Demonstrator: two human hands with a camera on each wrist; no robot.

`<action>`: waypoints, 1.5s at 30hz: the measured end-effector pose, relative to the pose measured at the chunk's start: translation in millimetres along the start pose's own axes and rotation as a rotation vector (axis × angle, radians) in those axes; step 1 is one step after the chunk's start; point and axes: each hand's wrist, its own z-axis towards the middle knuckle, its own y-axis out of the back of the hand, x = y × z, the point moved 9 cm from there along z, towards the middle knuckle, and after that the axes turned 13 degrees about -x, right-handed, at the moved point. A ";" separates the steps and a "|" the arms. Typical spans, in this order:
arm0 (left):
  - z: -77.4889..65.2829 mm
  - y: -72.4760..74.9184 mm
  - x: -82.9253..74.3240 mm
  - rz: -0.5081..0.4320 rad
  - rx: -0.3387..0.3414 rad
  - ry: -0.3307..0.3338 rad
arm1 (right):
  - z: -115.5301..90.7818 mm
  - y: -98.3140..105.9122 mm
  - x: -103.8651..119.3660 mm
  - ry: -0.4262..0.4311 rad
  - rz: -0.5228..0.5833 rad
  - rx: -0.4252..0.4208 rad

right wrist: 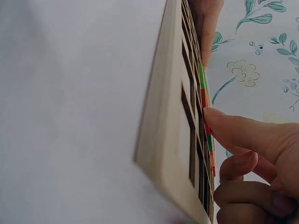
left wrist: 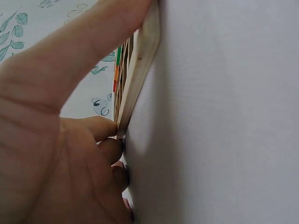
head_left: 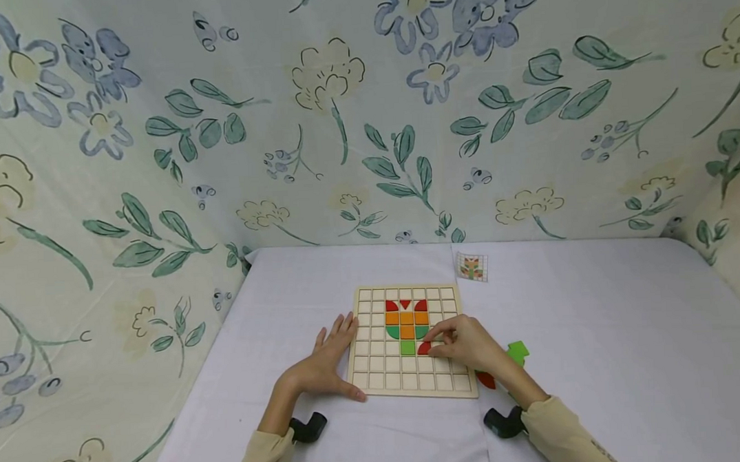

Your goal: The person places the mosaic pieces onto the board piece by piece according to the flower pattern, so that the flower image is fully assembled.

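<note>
A wooden grid board [head_left: 376, 382] lies on the white cloth, with coloured tiles in several of its squares. Red tiles form the top row, with orange, green and light green ones below. My right hand [head_left: 468, 342] reaches over the board's right side, its thumb and forefinger at a red curved tile [head_left: 423, 348] beside the light green square tile [head_left: 407, 348]. In the right wrist view the thumb [right wrist: 229, 126] touches the red tile's edge. With fingers spread, my left hand [head_left: 320, 369] rests against the board's left edge; its thumb [left wrist: 93, 46] touches the near corner.
Loose green tiles [head_left: 518, 352] and a red tile [head_left: 486, 379] lie right of the board, partly hidden by my right forearm. A small card [head_left: 472, 266] with a printed tile pattern lies beyond the board's far right corner. Flowered cloth [head_left: 342, 156] hangs behind the table.
</note>
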 end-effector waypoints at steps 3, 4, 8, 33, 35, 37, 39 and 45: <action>0.2 -0.4 0.0 -0.005 0.002 0.000 | -1.2 4.6 -0.5 -0.002 0.015 0.013; 0.3 -0.6 0.1 -0.005 0.003 0.000 | -1.4 7.8 -0.6 -0.002 0.026 0.018; 0.4 -1.3 0.2 -0.002 0.006 -0.003 | -0.3 29.0 -7.3 -0.049 0.044 0.004; 0.4 -0.6 -0.3 -0.001 0.001 0.006 | -36.5 119.9 -92.9 -0.135 -0.046 0.075; 0.4 -0.4 -0.3 -0.002 0.000 0.002 | -37.6 119.7 -94.7 -0.104 -0.016 0.104; 0.4 -0.7 -0.2 0.002 0.001 0.002 | -38.8 119.2 -95.5 -0.082 0.001 0.127; 0.3 -0.9 -0.2 0.005 0.000 -0.001 | -39.7 117.9 -95.4 -0.068 0.012 0.143; -0.1 -0.5 -0.1 0.003 -0.002 -0.002 | -38.3 114.3 -92.0 -0.036 -0.016 0.154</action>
